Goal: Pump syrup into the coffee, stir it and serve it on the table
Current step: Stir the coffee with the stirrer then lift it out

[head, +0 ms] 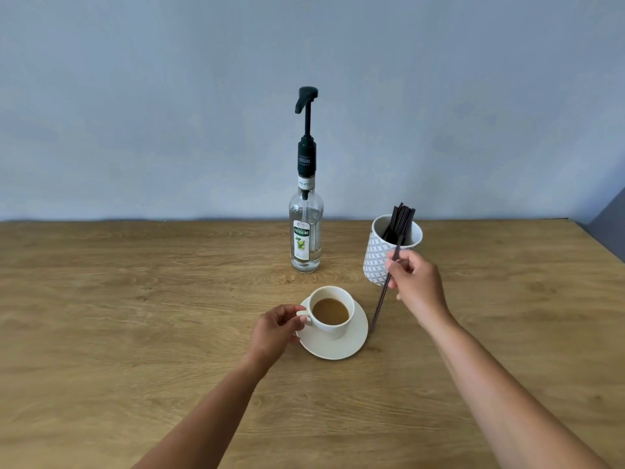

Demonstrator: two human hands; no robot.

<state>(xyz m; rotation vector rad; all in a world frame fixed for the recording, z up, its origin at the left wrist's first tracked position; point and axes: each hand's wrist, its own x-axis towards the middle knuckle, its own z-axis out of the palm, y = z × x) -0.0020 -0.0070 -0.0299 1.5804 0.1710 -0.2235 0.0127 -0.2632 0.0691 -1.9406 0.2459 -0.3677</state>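
A white cup point(333, 324) of milky coffee stands on a white saucer point(338, 346) in the middle of the wooden table. My left hand point(275, 330) pinches the cup's handle from the left. My right hand point(417, 282) holds a thin dark stirrer point(380, 301) that slants down, its lower tip just right of the saucer's rim. Behind the cup stands a clear glass syrup bottle point(306, 238) with a tall black pump, its spout facing left.
A white patterned holder point(377, 253) with several dark stirrers stands right of the bottle, just behind my right hand. The table point(135, 316) meets a blue-grey wall at the back, and its right edge shows at far right.
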